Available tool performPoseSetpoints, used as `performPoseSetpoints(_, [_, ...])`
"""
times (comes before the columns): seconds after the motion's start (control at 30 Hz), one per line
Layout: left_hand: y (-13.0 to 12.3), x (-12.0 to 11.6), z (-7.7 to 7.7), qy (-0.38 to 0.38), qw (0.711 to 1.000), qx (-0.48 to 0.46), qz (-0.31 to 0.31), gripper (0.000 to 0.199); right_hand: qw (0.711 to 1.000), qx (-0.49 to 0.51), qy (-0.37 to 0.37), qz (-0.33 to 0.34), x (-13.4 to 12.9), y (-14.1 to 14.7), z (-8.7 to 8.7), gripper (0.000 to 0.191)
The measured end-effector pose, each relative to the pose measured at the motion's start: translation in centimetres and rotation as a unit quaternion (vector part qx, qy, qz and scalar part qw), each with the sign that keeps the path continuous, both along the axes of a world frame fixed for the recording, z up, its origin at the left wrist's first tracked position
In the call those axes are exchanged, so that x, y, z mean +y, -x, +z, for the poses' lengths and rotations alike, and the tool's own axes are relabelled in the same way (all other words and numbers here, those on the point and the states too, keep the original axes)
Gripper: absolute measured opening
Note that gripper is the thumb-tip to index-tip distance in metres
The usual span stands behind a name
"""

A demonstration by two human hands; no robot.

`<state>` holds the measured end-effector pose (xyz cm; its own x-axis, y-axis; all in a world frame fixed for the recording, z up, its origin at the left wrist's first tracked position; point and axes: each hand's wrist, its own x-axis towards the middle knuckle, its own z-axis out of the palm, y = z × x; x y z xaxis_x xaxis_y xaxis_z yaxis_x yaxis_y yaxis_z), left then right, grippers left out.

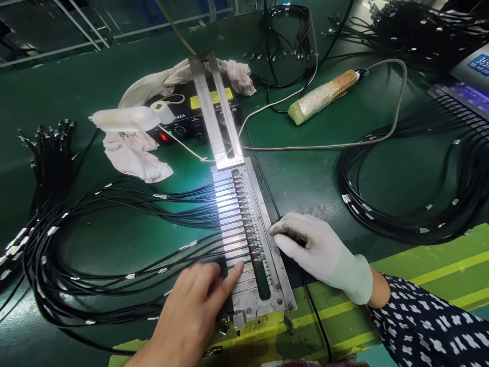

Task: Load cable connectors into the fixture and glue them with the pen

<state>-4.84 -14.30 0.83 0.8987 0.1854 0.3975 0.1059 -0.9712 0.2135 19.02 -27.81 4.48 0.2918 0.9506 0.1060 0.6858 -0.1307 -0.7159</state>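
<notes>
A slotted metal fixture (263, 219) lies on the green table. Black cables (198, 196) enter it side by side from the left, their stripped ends with small coloured wires showing along the long opening. My bare left hand (194, 300) is at the fixture's lower left. Its thumb tip presses beside the lowest seated cable, while the other fingers are curled over the cables and their undersides are hidden. My right hand (311, 250), in a white glove with dark-stained fingertips, has thumb and forefinger closed at the fixture's right edge.
A hinged metal cover (219, 112) leans up behind the fixture, before a black control box (179, 130) with white cloth (137, 158) around it. A wrapped handle (324, 97) lies behind right. Coiled cables (355, 204) lie right, a cable bundle (53, 158) left.
</notes>
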Motion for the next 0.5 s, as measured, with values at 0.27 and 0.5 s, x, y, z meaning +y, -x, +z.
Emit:
performPoseSetpoints(0.27, [0.4, -0.7, 0.3, 0.08, 0.996, 0.046, -0.008, 0.051, 1.0, 0.002, -0.013, -0.01, 0.2, 0.3, 0.2, 0.012])
performPoseSetpoints(0.5, [5.8, 1.4, 1.9, 0.202, 0.977, 0.062, -0.018, 0.029, 0.999, 0.046, -0.008, 0.002, -2.0, 1.0, 0.3, 0.015])
